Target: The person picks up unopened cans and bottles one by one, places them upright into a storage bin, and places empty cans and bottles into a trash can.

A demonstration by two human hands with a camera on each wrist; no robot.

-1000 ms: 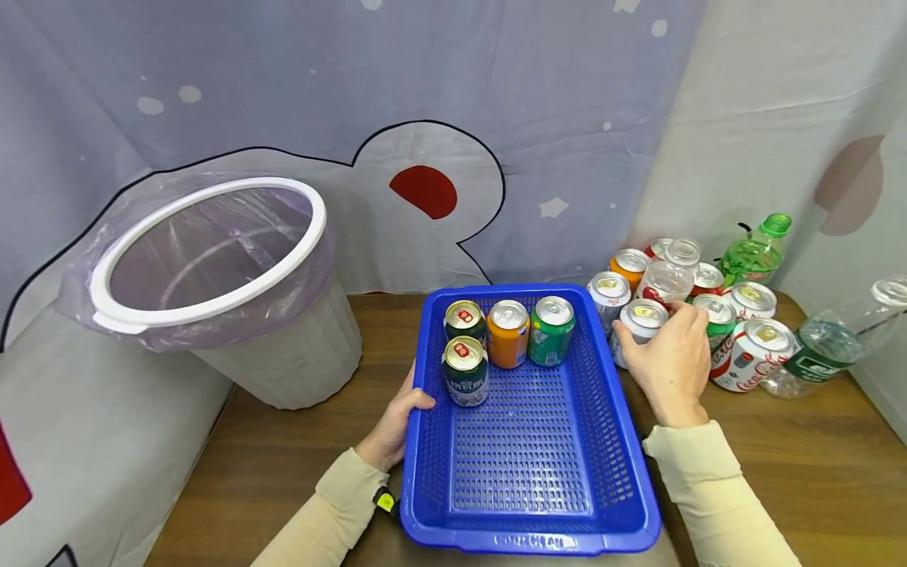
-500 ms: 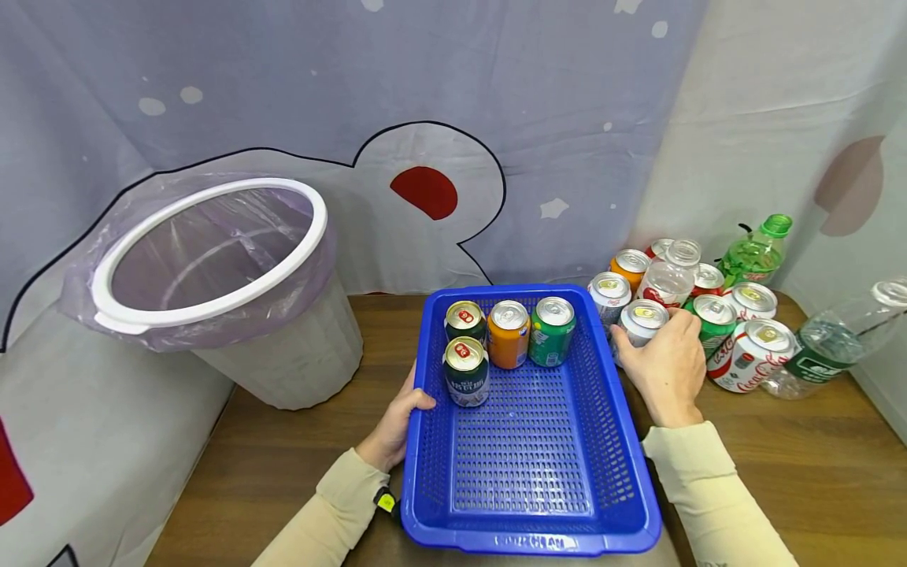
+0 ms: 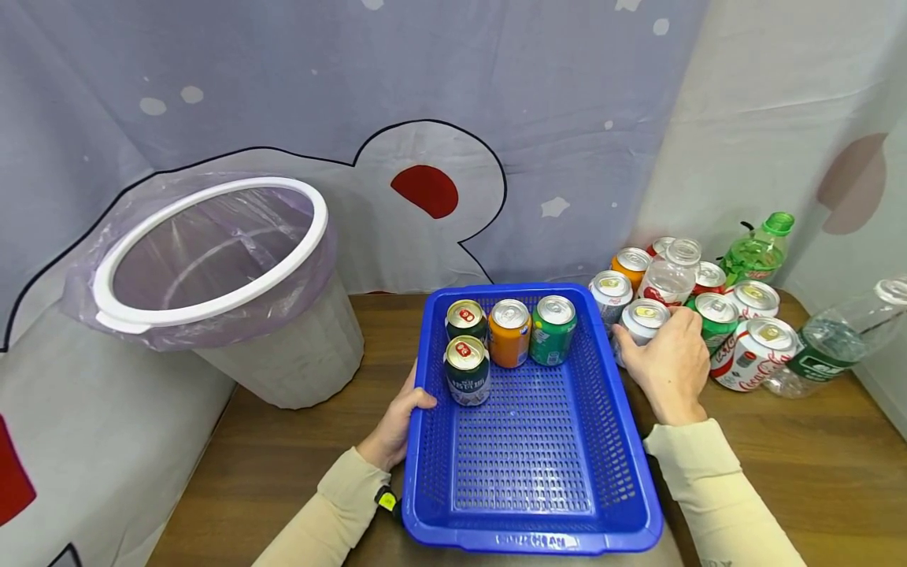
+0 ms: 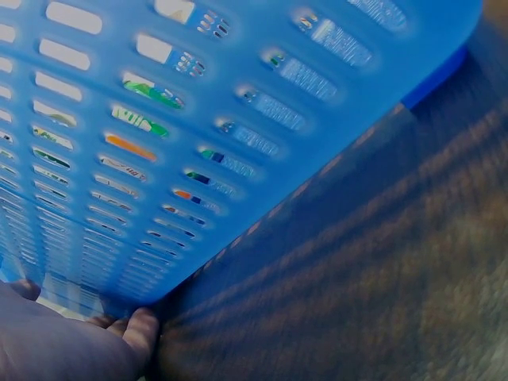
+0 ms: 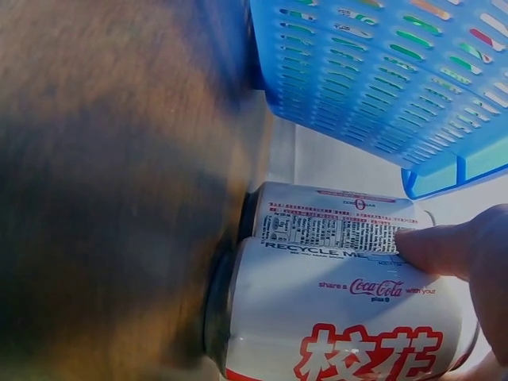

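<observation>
A blue perforated plastic basket [image 3: 520,543] stands on the table, with two dark green cans [image 3: 468,378], an orange can [image 3: 510,339] and a green can [image 3: 553,335] upright at its far end. My left hand [image 3: 393,421] grips the basket's left side, thumb over the rim; in the left wrist view its fingers [image 4: 141,337] lie against the perforated wall. Right of the basket, my right hand [image 3: 669,366] holds an upright white Coca-Cola can [image 3: 641,321] between thumb and fingers. The right wrist view shows the thumb [image 5: 444,248] on this can [image 5: 341,309], beside another can [image 5: 341,214].
Cans crowd around the right hand, among them a Coca-Cola can [image 3: 754,358] and a green can [image 3: 716,319]. A clear bottle [image 3: 669,276], a green-capped bottle [image 3: 758,252] and a leaning bottle [image 3: 836,346] stand there too. At left is a lined bin [image 3: 290,362].
The fingers of my right hand have shifted slightly around the white can, which stays in place. The left hand and basket have not visibly moved.
</observation>
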